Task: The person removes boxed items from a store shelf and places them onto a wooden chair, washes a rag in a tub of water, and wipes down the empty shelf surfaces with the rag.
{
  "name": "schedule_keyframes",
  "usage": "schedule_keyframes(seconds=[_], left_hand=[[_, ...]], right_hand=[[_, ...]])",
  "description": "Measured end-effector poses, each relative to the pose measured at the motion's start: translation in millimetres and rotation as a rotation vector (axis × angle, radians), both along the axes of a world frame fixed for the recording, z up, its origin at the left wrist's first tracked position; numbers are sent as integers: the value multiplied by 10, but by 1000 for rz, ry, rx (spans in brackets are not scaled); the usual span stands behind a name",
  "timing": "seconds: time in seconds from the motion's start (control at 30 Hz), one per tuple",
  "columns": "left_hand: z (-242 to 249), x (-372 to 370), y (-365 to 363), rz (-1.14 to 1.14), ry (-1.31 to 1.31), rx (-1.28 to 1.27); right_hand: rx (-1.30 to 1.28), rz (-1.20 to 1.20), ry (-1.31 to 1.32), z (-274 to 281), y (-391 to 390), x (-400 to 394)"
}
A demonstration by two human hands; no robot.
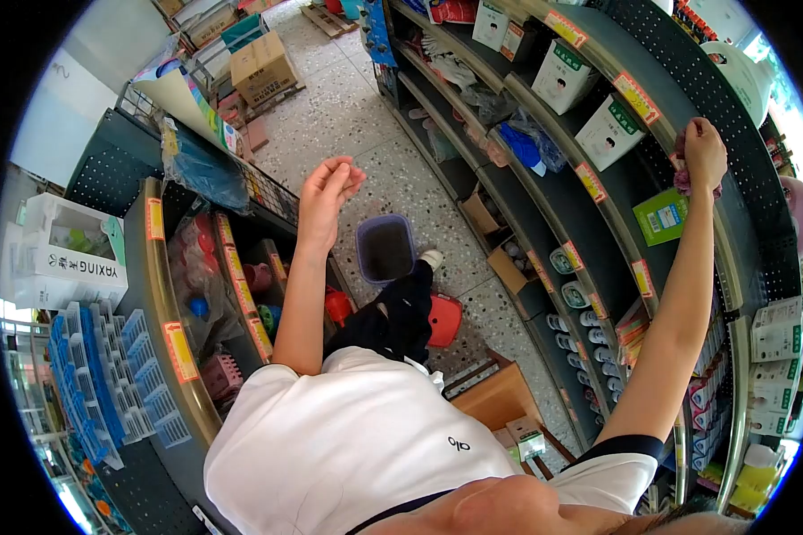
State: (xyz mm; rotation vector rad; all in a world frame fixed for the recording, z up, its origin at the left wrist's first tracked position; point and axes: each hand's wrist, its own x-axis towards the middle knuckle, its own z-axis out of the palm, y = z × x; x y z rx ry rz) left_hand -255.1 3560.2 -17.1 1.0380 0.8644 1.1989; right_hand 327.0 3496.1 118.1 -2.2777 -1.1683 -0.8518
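My right hand is closed round a crumpled purple cloth, pressed to the top shelf of the right-hand rack. Below that hand, a green packet leans on the shelf, and a white-and-green box stands further along. My left hand hangs in the air over the aisle, fingers loosely curled together with nothing visible in them. On the floor beneath it is a purple bucket with dark contents.
Shelves with price tags line both sides. Blue and white plastic baskets and a boxed item sit on the left. A red stool and a wooden chair stand near my body. A cardboard carton stands further down the aisle.
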Motion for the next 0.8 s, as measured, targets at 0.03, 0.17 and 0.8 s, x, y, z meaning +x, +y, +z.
schedule_keyframes(seconds=[0.03,0.17,0.8], left_hand=[[-7,7,2,-2,-1,3],[-15,13,30,-32,13,15],[-55,-116,34,14,27,-6]], right_hand=[[3,3,-8,-4,-6,-5],[-5,8,-32,-12,-2,9],[-11,11,1,-4,2,18]])
